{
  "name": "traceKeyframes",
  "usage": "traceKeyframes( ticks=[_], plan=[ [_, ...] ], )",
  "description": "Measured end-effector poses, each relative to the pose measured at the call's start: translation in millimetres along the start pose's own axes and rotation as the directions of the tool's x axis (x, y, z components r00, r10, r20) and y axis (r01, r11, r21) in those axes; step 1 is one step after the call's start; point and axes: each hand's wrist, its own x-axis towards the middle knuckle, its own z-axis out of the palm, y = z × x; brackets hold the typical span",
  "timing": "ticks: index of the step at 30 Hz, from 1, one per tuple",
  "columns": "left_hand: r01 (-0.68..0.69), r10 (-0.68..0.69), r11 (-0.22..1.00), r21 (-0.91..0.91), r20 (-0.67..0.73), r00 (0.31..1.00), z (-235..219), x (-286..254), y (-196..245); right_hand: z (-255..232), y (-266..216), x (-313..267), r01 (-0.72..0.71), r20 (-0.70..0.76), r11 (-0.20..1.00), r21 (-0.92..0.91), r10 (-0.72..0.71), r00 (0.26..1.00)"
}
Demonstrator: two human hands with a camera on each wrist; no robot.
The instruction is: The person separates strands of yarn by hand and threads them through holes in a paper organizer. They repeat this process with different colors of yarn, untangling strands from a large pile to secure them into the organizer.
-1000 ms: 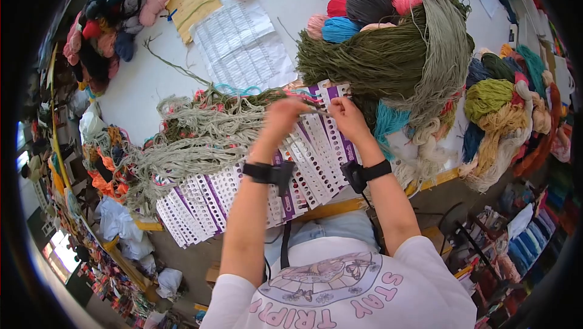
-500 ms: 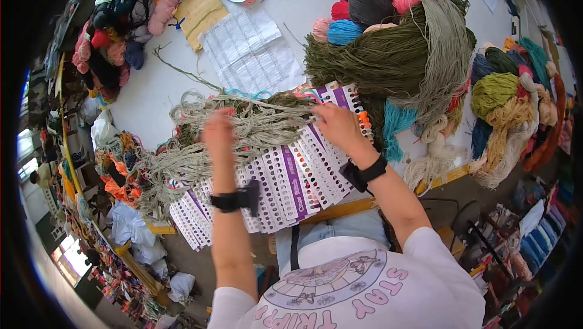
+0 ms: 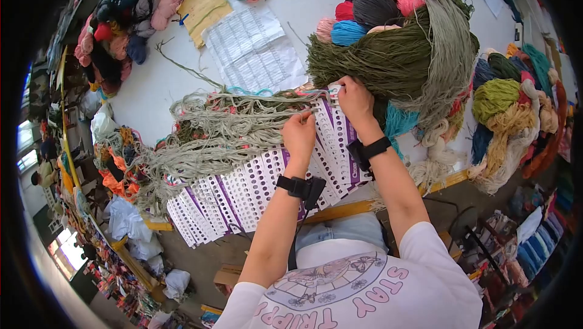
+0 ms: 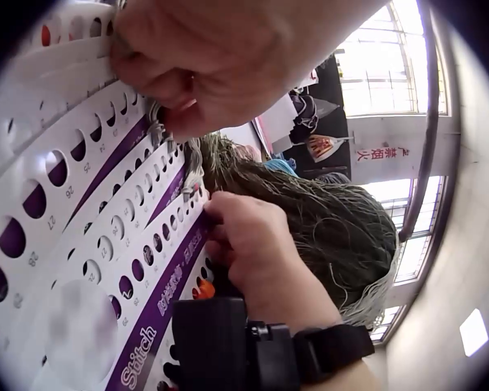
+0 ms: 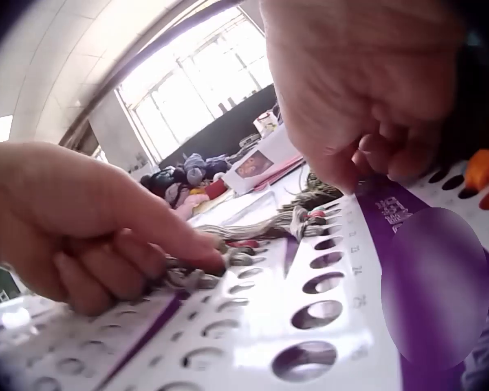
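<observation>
A fanned row of white and purple perforated thread cards (image 3: 262,177) lies along the table's near edge, grey-green embroidery threads (image 3: 225,122) looped at their far ends. My left hand (image 3: 299,135) has its fingers curled at the threads; in the right wrist view its thumb and index finger pinch grey thread (image 5: 197,279) by the card holes. To its right, my right hand (image 3: 356,103) pinches the far end of a card with a purple stripe (image 4: 175,281), as the left wrist view shows. Some of its fingertips are hidden behind the card.
A big bundle of dark green and grey thread (image 3: 388,56) lies beyond the right hand. Printed sheets (image 3: 255,47) and a brown paper piece (image 3: 203,16) are on the white table (image 3: 146,80). Coloured skeins are heaped at left (image 3: 109,34) and right (image 3: 504,98).
The left hand swung left over the grey threads, then came back right to the cards. The right hand shifted a little to the right, onto the end of a card.
</observation>
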Motion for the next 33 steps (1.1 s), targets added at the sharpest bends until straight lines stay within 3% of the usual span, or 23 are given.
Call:
traceKeyframes(
  ticks=[4,5,8,10,13,17,20,23,26,29,33],
  plan=[
    [-0.010,0.030,0.975,0.221,-0.087,0.996,7.9,3.9,10.8,-5.5,-10.5,-18.5,0.167,0.012,0.945,0.280,-0.177,0.984],
    [-0.010,0.036,0.970,0.243,-0.103,0.994,10.0,4.9,12.0,-2.9,-6.5,-27.0,0.140,0.132,0.957,0.252,-0.178,0.975],
    [-0.006,0.046,0.950,0.312,-0.122,0.991,15.2,11.0,15.1,-13.4,-16.6,-49.3,-0.004,0.283,0.977,0.214,-0.058,0.957],
    [-0.004,0.038,0.931,0.365,-0.087,0.995,14.7,14.8,18.1,-13.5,-27.7,-58.7,0.010,0.245,0.996,0.093,-0.033,0.969],
    [0.175,-0.150,0.975,-0.137,0.178,0.973,2.6,21.0,18.2,-13.3,-37.9,-64.0,0.050,0.131,0.998,0.044,-0.056,0.990],
    [0.207,-0.170,0.921,-0.331,0.137,0.976,-10.1,5.5,17.9,-12.3,-34.8,-61.1,-0.101,0.166,0.953,0.286,0.055,0.985],
    [0.397,-0.270,0.669,-0.629,0.292,0.917,-12.5,-2.5,6.8,-14.0,-30.2,-63.8,-0.135,0.135,0.860,0.492,0.078,0.988],
    [0.387,-0.261,0.624,-0.678,0.286,0.922,-11.1,-14.7,10.7,-17.7,-26.4,-62.8,-0.214,0.188,0.803,0.557,0.129,0.974],
    [0.396,-0.313,0.562,-0.726,0.257,0.914,-10.3,-19.7,19.5,-19.9,-27.3,-61.4,-0.200,0.173,0.815,0.543,0.125,0.977],
    [0.388,-0.290,0.583,-0.714,0.264,0.920,-10.5,-18.4,20.9,-17.5,-26.7,-62.2,-0.202,0.185,0.827,0.524,0.121,0.975],
    [0.231,-0.193,0.715,-0.660,0.130,0.972,3.2,-10.8,11.9,-16.8,-28.5,-64.6,-0.196,0.173,0.843,0.501,0.124,0.977]
  ],
)
